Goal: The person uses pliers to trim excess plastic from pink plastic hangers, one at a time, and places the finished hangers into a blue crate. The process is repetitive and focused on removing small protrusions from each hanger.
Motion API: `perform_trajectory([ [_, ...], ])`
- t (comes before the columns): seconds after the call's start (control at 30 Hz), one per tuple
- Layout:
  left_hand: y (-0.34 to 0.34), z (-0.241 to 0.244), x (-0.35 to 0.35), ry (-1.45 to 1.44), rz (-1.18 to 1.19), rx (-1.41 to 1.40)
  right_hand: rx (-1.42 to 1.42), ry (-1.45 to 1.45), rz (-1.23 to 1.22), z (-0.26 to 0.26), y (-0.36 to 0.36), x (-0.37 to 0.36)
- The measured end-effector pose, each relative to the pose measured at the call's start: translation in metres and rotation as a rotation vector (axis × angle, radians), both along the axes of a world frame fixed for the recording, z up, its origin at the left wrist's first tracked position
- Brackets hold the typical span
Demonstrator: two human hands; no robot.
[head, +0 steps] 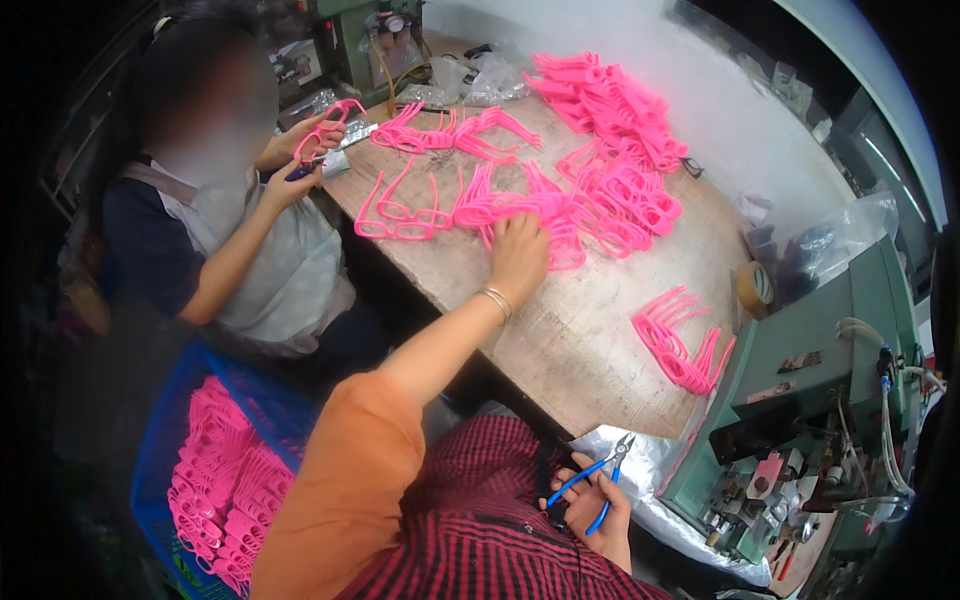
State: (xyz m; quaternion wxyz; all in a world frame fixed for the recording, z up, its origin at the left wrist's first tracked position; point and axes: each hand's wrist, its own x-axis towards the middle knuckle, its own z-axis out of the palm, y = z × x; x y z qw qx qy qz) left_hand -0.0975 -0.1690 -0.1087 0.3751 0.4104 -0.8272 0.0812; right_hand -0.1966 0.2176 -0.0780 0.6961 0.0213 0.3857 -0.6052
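Observation:
My left hand (520, 253) reaches over the table to a row of pink plastic glasses frames (510, 206); its fingers touch them, but whether they close on one is hidden. Low at the right, my right hand (596, 510) holds blue-handled side cutters (600, 480), their jaws apart and pointing up toward the table. Further pink frames lie in rows beyond my left hand, and a large heap of pink frames (607, 105) is at the table's back. A smaller group of frames (679, 345) sits near the right edge.
At the left, a co-worker (232, 247) holds a pink frame and a dark-handled tool. A blue plastic basket (161, 450) full of pink frames stands below. Green machines (806, 337) flank the worn table (592, 337) at right and back. A tape roll (754, 289) is at its right edge.

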Motion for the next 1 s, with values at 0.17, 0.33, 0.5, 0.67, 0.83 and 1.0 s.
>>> perform_trajectory([
  [0.17, -0.009, 0.022, 0.004, -0.187, -0.043, -0.052, 0.038, 0.017, -0.053, -0.001, 0.005, 0.003],
  [0.33, 0.017, 0.029, 0.008, -0.207, -0.09, -0.134, 0.088, 0.015, -0.059, -0.008, 0.01, 0.004],
  [0.5, 0.003, -0.013, 0.007, -0.273, -0.051, -0.046, 0.068, 0.032, -0.037, -0.001, 0.007, 0.011],
  [0.67, 0.007, 0.028, 0.006, -0.104, -0.135, 0.405, 0.086, 0.058, -0.069, -0.006, 0.02, 0.004],
  [0.83, -0.015, 0.069, 0.013, -0.18, -0.267, 0.668, 0.111, 0.073, -0.025, -0.001, 0.015, 0.003],
  [1.0, -0.019, 0.164, 0.025, -0.352, -0.236, 1.046, 0.104, 0.3, 0.051, 0.019, 0.013, 0.004],
])
